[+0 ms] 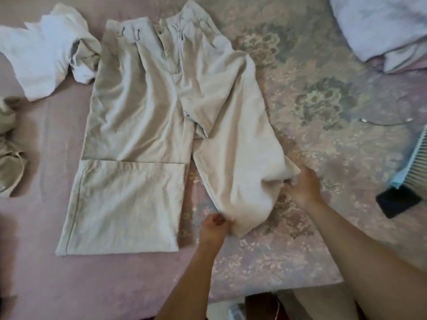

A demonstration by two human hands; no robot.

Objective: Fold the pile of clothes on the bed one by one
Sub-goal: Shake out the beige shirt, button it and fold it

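Both of your hands are pinching the hem end of one leg of the beige trousers (161, 116): your left hand (213, 228) is gripping the lower corner of that leg between thumb and fingers, and your right hand (305, 188) is closing its fingers on the opposite corner, so the cloth is bunching between them.

Taking the trousers as the landmark and going from left to right: at the far left edge of the view, well apart from them, a crumpled olive-beige garment (8, 148) is lying on the bed (46, 273). Above it and just beside the trousers' waistband, a rumpled white garment (44, 51) is resting, its near edge touching the trousers' upper left side. The trousers themselves are spreading across the middle of the bed, waistband away from you. Their left leg is lying flat with its hem toward you, and the right leg, the one you are holding, is slanting out to the right over a floral bedspread (312, 100). Right of the trousers, well apart, a pale pillow (379, 26) is sitting at the upper corner, a thin cable (388, 123) is trailing below it, and a dark phone (398, 202) is lying near the right edge beside a striped, blue-edged object (416, 167).
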